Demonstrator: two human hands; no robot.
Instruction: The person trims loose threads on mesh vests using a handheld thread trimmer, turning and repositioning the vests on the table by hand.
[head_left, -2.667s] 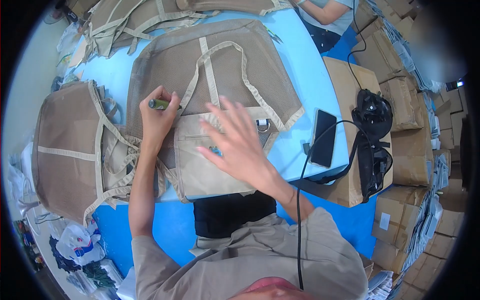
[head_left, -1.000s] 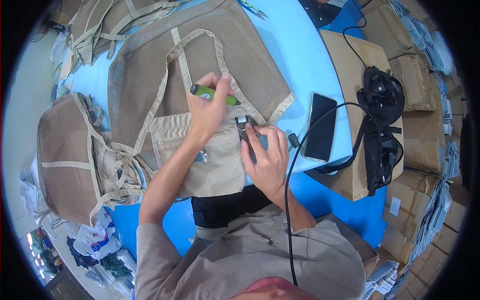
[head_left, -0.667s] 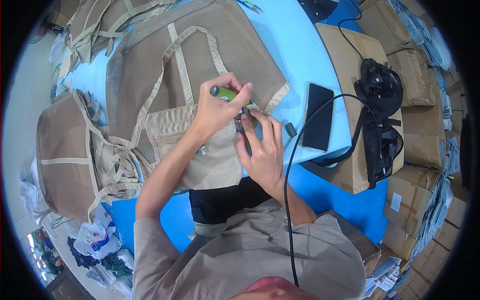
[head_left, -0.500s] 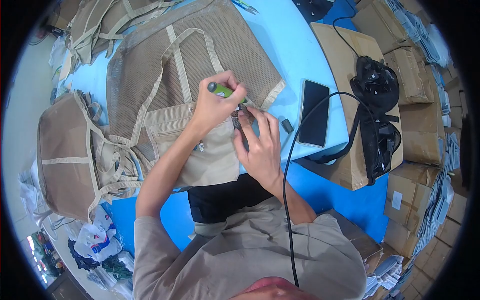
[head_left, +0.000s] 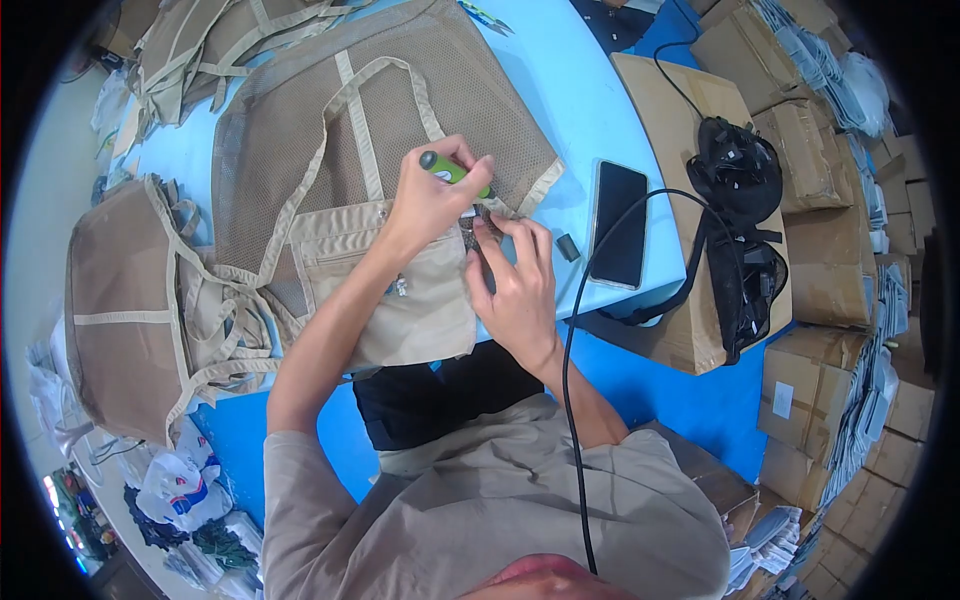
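My left hand is closed around a green marker pen, its dark end up and its tip down at the bag's edge. Beneath both hands lies a brown mesh tote bag with beige straps and a beige zipped pocket; a small charm hangs at the zip. My right hand rests beside the marker tip, fingers stretched and apart, fingertips pressing the bag near a small white label. Whatever is under those fingertips is partly hidden. A dark marker cap lies on the table to the right.
A phone lies on the light blue table. Further right, a black strapped pouch sits on a cardboard box, and a black cable crosses the view. More mesh bags lie left and behind. Snips lie at the far edge.
The view has shifted slightly. Both hands stay almost where they were, with the marker still in my left hand at the same spot on the bag.
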